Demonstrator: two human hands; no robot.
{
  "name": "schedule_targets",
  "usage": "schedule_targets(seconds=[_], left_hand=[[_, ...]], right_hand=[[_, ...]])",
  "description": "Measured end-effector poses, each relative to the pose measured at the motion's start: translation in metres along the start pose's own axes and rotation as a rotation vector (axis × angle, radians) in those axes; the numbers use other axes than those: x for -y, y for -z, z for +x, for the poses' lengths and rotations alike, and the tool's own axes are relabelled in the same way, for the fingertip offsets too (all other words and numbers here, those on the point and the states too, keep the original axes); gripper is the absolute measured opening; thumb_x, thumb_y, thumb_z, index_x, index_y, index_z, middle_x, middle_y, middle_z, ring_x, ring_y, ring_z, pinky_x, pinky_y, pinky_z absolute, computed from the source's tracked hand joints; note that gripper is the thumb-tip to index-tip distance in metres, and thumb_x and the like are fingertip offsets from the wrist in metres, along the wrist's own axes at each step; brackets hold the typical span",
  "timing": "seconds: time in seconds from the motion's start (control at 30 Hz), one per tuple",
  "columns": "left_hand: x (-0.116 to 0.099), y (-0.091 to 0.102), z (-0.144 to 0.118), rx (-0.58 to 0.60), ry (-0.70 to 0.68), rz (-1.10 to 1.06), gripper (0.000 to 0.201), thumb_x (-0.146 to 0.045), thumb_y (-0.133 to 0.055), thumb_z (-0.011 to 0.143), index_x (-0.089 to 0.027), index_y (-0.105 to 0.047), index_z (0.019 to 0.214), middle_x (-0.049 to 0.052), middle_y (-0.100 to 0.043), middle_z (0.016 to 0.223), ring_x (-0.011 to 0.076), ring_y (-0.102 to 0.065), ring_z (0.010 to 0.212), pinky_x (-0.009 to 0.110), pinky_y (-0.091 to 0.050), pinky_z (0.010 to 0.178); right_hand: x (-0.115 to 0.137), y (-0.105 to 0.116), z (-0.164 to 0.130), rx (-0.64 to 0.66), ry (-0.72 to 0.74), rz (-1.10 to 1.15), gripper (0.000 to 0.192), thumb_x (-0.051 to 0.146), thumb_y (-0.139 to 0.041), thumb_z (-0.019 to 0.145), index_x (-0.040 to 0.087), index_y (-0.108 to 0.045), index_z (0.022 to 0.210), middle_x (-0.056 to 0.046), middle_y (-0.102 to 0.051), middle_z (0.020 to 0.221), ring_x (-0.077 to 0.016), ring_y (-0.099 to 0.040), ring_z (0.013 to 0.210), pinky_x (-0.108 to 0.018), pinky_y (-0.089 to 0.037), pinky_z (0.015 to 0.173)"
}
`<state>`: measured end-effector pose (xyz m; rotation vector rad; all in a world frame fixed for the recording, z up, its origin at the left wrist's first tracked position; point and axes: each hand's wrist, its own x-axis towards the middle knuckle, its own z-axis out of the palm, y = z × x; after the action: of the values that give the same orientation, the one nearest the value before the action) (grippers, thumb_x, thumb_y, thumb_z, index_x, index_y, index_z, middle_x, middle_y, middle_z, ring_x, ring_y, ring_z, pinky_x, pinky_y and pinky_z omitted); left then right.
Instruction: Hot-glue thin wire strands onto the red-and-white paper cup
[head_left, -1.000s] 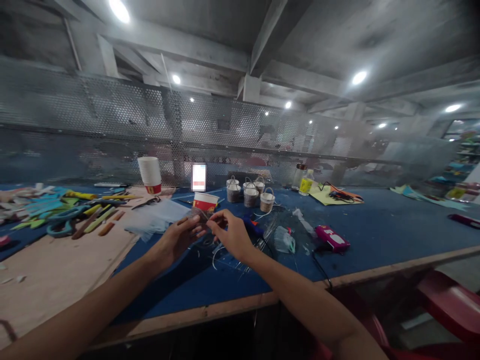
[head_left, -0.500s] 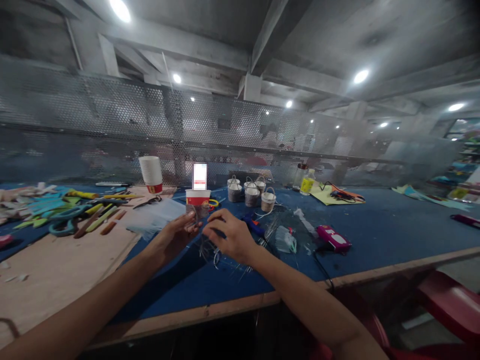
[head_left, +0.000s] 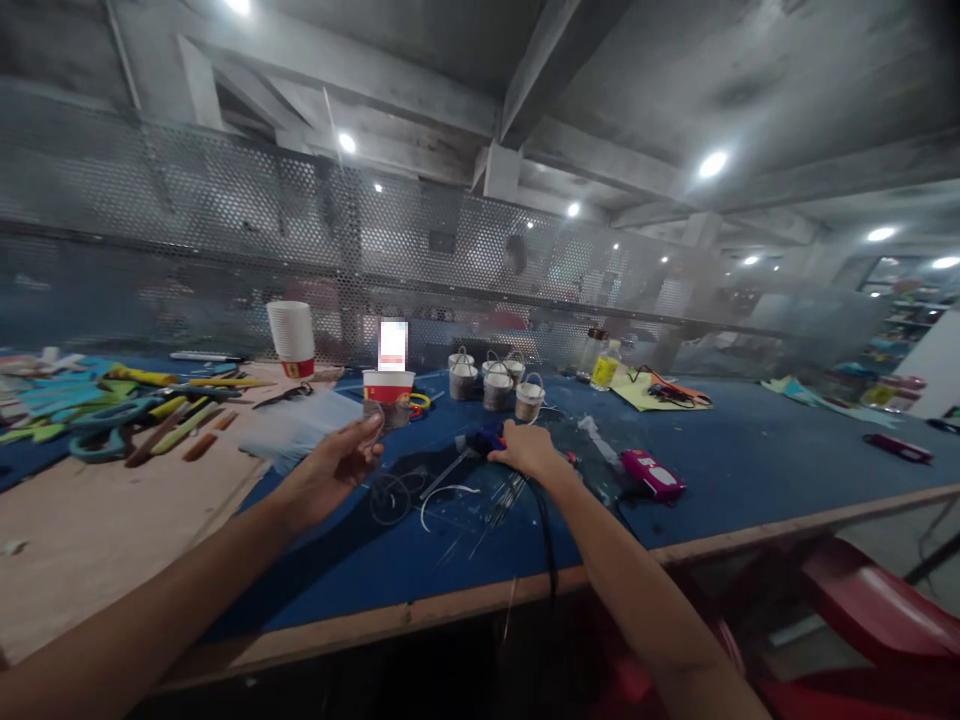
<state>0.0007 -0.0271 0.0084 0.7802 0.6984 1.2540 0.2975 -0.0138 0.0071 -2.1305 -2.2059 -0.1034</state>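
Observation:
My left hand (head_left: 341, 465) pinches a red-and-white paper cup (head_left: 388, 386), its lower part wrapped in greyish cord. Over on the right, my right hand (head_left: 534, 450) is closed around a blue hot glue gun (head_left: 486, 438), whose nozzle points left; a black cable hangs below the hand. Thin white cord (head_left: 439, 500) lies in loops on the table between both hands. Just behind the glue gun stand several small cord-wrapped cups with handles, the nearest being a little basket (head_left: 529, 400). Yellow-handled scissors (head_left: 421, 404) lie partly hidden behind the held cup.
On the left stand stacked paper cups (head_left: 291, 335) near teal scissors (head_left: 105, 428) and a clear plastic bag (head_left: 300, 430). To the right are a magenta device (head_left: 652, 474), a yellow-labelled bottle (head_left: 606, 367) and yellow paper (head_left: 652, 392). Red chairs (head_left: 877, 610) stand beyond the table's front edge.
My right hand has moved from beside the cup to the right and taken hold of the glue gun. My left hand still holds the cup. The view has shifted slightly.

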Motion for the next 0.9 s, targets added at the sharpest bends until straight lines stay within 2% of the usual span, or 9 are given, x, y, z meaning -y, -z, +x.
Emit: schedule_targets(seconds=[0.17, 0.33, 0.47, 0.53, 0.7, 0.8, 0.9], left_hand=[[-0.001, -0.003, -0.002, -0.036, -0.001, 0.003, 0.016, -0.006, -0.080, 0.081, -0.016, -0.068, 0.085, -0.001, -0.066, 0.070, 0.0080, -0.064, 0.055, 0.014, -0.053, 0.047], [0.000, -0.001, -0.001, -0.023, 0.012, 0.037, 0.014, -0.012, -0.083, 0.081, -0.017, -0.070, 0.085, -0.001, -0.067, 0.071, 0.0083, -0.063, 0.056, 0.014, -0.053, 0.047], [-0.001, -0.001, -0.002, -0.043, 0.016, 0.035, 0.007, -0.012, -0.078, 0.087, -0.016, -0.071, 0.087, 0.001, -0.069, 0.072, 0.0092, -0.065, 0.057, 0.014, -0.054, 0.049], [-0.001, -0.003, -0.002, -0.037, 0.032, 0.013, 0.003, -0.013, -0.072, 0.091, -0.015, -0.072, 0.092, 0.005, -0.073, 0.078, 0.0106, -0.067, 0.059, 0.016, -0.056, 0.051], [0.002, -0.006, -0.003, 0.026, 0.095, -0.023, 0.012, -0.014, -0.069, 0.094, -0.014, -0.074, 0.105, 0.010, -0.077, 0.099, 0.0150, -0.074, 0.072, 0.020, -0.063, 0.060], [0.004, -0.006, -0.004, 0.019, 0.092, -0.042, 0.008, -0.013, -0.071, 0.092, -0.015, -0.073, 0.099, 0.009, -0.076, 0.097, 0.0152, -0.075, 0.074, 0.020, -0.064, 0.063], [0.004, -0.005, -0.003, 0.037, 0.077, -0.060, 0.014, -0.012, -0.071, 0.091, -0.017, -0.073, 0.104, 0.009, -0.076, 0.102, 0.0142, -0.075, 0.073, 0.020, -0.064, 0.062]], right_hand=[[0.004, 0.002, -0.004, -0.039, -0.001, 0.005, 0.038, 0.033, -0.063, 0.098, 0.009, -0.058, 0.127, -0.021, -0.073, 0.120, -0.0337, -0.073, 0.113, -0.037, -0.053, 0.088], [0.002, 0.017, -0.008, -0.189, -0.006, 0.169, 0.044, 0.041, -0.056, 0.102, 0.012, -0.056, 0.136, -0.019, -0.068, 0.131, -0.0315, -0.070, 0.115, -0.037, -0.052, 0.091], [0.007, 0.022, -0.009, -0.293, 0.114, 0.320, 0.043, 0.042, -0.060, 0.101, 0.018, -0.059, 0.136, -0.013, -0.066, 0.133, -0.0286, -0.068, 0.117, -0.036, -0.051, 0.093], [0.013, 0.020, -0.010, -0.334, 0.155, 0.314, 0.042, 0.039, -0.061, 0.100, 0.018, -0.059, 0.137, -0.013, -0.065, 0.134, -0.0281, -0.068, 0.115, -0.036, -0.051, 0.092], [0.023, 0.011, -0.012, -0.411, 0.172, 0.340, 0.045, 0.036, -0.059, 0.100, 0.017, -0.056, 0.140, -0.016, -0.064, 0.132, -0.0284, -0.069, 0.108, -0.036, -0.053, 0.087], [0.022, 0.008, -0.010, -0.520, 0.211, 0.518, 0.044, 0.034, -0.058, 0.098, 0.017, -0.056, 0.138, -0.016, -0.065, 0.132, -0.0288, -0.068, 0.112, -0.038, -0.053, 0.093], [0.021, 0.009, -0.010, -0.563, 0.266, 0.831, 0.043, 0.040, -0.060, 0.095, 0.017, -0.060, 0.131, -0.011, -0.071, 0.116, -0.0252, -0.068, 0.101, -0.038, -0.054, 0.092]])
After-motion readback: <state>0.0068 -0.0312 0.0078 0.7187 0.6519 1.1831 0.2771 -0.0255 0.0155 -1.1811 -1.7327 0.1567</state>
